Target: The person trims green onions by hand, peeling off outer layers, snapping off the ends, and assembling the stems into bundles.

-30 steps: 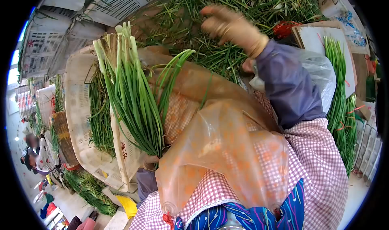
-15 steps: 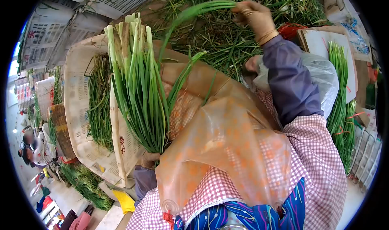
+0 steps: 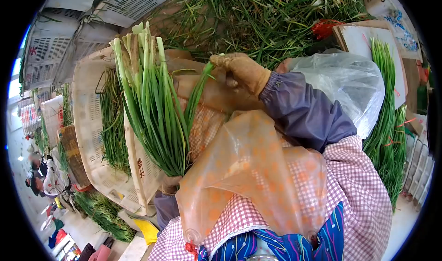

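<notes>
"Where did the bunch of green stalks (image 3: 152, 109) lie?"

"Left of the right hand (image 3: 241, 72), leaning, pale ends away from the wearer, its long axis running down to the left hand (image 3: 170, 182)."

"And each grip?"

"The left, partly hidden, was closed round the leafy end. The right, nearer the pale ends, was pinched on the upper end of some side stalks (image 3: 197, 95)."

"What was around?"

"A crate (image 3: 87, 123) stood left of the bunch, cut greens (image 3: 276, 21) lay beyond the right hand, and only the side stalks bridged the gap between that hand and the bunch."
</notes>
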### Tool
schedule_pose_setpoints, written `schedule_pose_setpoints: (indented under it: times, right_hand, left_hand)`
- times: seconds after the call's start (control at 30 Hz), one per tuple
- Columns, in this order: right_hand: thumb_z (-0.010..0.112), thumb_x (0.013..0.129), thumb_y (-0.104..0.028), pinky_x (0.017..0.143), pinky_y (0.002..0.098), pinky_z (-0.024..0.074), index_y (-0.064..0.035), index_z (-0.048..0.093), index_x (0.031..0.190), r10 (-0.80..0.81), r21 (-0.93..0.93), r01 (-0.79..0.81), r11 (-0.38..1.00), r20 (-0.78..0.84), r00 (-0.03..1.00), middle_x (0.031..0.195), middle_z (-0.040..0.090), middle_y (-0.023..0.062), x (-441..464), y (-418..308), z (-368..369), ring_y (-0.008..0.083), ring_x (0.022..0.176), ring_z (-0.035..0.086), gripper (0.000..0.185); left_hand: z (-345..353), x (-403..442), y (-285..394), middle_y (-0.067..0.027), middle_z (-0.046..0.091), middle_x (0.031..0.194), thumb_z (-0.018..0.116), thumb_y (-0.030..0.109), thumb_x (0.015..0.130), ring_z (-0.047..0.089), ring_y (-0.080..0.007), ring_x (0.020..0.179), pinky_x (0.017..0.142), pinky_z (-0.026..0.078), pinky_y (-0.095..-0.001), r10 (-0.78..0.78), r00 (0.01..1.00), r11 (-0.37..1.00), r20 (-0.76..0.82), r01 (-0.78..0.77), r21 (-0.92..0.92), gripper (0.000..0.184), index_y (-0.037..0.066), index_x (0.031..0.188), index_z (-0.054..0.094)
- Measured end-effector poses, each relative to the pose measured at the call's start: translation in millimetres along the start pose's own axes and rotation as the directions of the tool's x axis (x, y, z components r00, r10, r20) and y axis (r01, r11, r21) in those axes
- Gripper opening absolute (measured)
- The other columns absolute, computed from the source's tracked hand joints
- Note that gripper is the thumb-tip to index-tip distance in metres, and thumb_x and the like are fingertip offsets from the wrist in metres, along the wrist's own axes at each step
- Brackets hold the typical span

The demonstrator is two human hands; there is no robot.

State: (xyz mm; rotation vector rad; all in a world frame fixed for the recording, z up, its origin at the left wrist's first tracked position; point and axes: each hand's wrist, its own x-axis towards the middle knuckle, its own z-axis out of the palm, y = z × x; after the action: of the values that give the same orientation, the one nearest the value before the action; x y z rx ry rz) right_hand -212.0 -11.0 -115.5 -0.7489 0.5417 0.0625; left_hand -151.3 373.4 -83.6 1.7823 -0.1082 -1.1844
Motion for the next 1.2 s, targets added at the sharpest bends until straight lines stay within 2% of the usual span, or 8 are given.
schedule_pose_setpoints:
  times: [0.1, 0.17, 0.33, 0.6, 0.83, 0.93, 1.0, 1.2]
  right_hand:
    - [0.055, 0.090, -0.024, 0.035, 0.0213, 0.0302, -0.0044, 0.060, 0.092, -0.143, -0.123, 0.122, 0.985, -0.185, 0.972, 0.061, 0.052, 0.0000, 14.1, -7.4, -4.2, 0.0076, 0.040, 0.037, 0.020]
    - [0.056, 0.089, -0.018, 0.038, 0.0216, 0.0324, -0.0023, 0.059, 0.092, -0.137, 0.170, 0.138, 0.976, -0.015, 0.990, 0.061, 0.051, -0.0010, 20.4, -5.5, -22.0, 0.0069, 0.043, 0.039, 0.016]
    - [0.061, 0.086, -0.018, 0.055, 0.0243, 0.0504, -0.0012, 0.065, 0.092, -0.060, -0.453, 0.096, 0.886, 0.094, 0.994, 0.079, 0.066, 0.0049, 10.7, -26.1, -33.4, 0.0100, 0.062, 0.060, 0.018]
    - [0.064, 0.083, -0.016, 0.058, 0.0242, 0.0511, -0.0021, 0.065, 0.092, -0.299, -0.436, 0.287, 0.853, 0.042, 0.953, 0.083, 0.066, 0.0057, 16.7, -21.8, -28.0, 0.0113, 0.068, 0.062, 0.017]
    - [0.053, 0.086, -0.008, 0.048, 0.0284, 0.0436, -0.0018, 0.057, 0.095, -0.233, 0.290, 0.506, 0.813, -0.633, 0.738, 0.062, 0.052, 0.0026, 26.5, -24.7, -77.2, 0.0120, 0.047, 0.040, 0.012]
    - [0.052, 0.090, -0.018, 0.046, 0.0280, 0.0413, -0.0027, 0.056, 0.099, -0.132, 0.241, 0.325, 0.914, -0.581, 0.803, 0.062, 0.051, 0.0018, 4.0, -11.5, -55.8, 0.0107, 0.046, 0.039, 0.018]
    - [0.043, 0.096, -0.028, 0.043, 0.0255, 0.0359, -0.0034, 0.053, 0.110, 0.019, 0.203, 0.002, 0.979, -0.098, 0.995, 0.066, 0.051, -0.0001, -8.3, 0.4, -34.5, 0.0077, 0.046, 0.038, 0.030]
    - [0.045, 0.095, -0.031, 0.045, 0.0236, 0.0363, -0.0049, 0.054, 0.109, -0.155, 0.317, 0.135, 0.939, 0.040, 0.987, 0.065, 0.049, -0.0021, 7.7, 2.6, -3.6, 0.0051, 0.047, 0.038, 0.031]
  left_hand:
    - [-2.6, 1.7, 1.0, -0.0074, 0.059, 0.107, 0.077, 0.014, 0.063, 0.055, -0.0165, 0.096, 0.083, 0.044, -0.0299, 0.001, 1.000, 1.000, 0.004, -0.001, 0.000, 0.061, -0.002, 0.117, 0.050]
    - [-2.6, 4.0, -0.1, -0.0074, 0.059, 0.107, 0.077, 0.014, 0.063, 0.055, -0.0165, 0.096, 0.083, 0.044, -0.0299, 0.000, 1.000, 1.000, 0.009, 0.000, -0.008, 0.061, -0.002, 0.117, 0.051]
    - [-0.9, 2.8, -5.7, -0.0074, 0.059, 0.107, 0.077, 0.014, 0.063, 0.055, -0.0166, 0.096, 0.083, 0.044, -0.0299, -0.036, 0.999, 0.999, 0.017, 0.037, -0.023, 0.061, -0.002, 0.117, 0.051]
    - [-0.4, 5.4, -4.1, -0.0073, 0.059, 0.107, 0.077, 0.015, 0.063, 0.055, -0.0166, 0.096, 0.083, 0.044, -0.0300, -0.048, 0.999, 0.998, 0.022, 0.048, -0.028, 0.061, -0.002, 0.116, 0.051]
    - [-3.6, 6.9, -1.3, -0.0073, 0.059, 0.107, 0.077, 0.015, 0.063, 0.055, -0.0167, 0.096, 0.083, 0.044, -0.0301, -0.047, 0.999, 0.999, 0.027, 0.047, -0.024, 0.061, -0.002, 0.116, 0.051]
    - [-1.3, 12.2, -2.0, -0.0073, 0.059, 0.107, 0.077, 0.016, 0.063, 0.055, -0.0167, 0.096, 0.083, 0.044, -0.0301, -0.047, 0.998, 0.998, 0.043, 0.048, -0.030, 0.061, -0.002, 0.116, 0.051]
    - [0.5, 12.7, -3.2, -0.0073, 0.059, 0.107, 0.077, 0.016, 0.063, 0.055, -0.0167, 0.096, 0.083, 0.044, -0.0301, -0.048, 0.998, 0.998, 0.047, 0.049, -0.036, 0.061, -0.002, 0.116, 0.051]
    - [-7.0, 11.7, 2.8, -0.0072, 0.059, 0.107, 0.077, 0.016, 0.063, 0.055, -0.0167, 0.096, 0.083, 0.044, -0.0302, -0.021, 0.999, 0.999, 0.028, 0.022, -0.026, 0.061, -0.002, 0.116, 0.051]
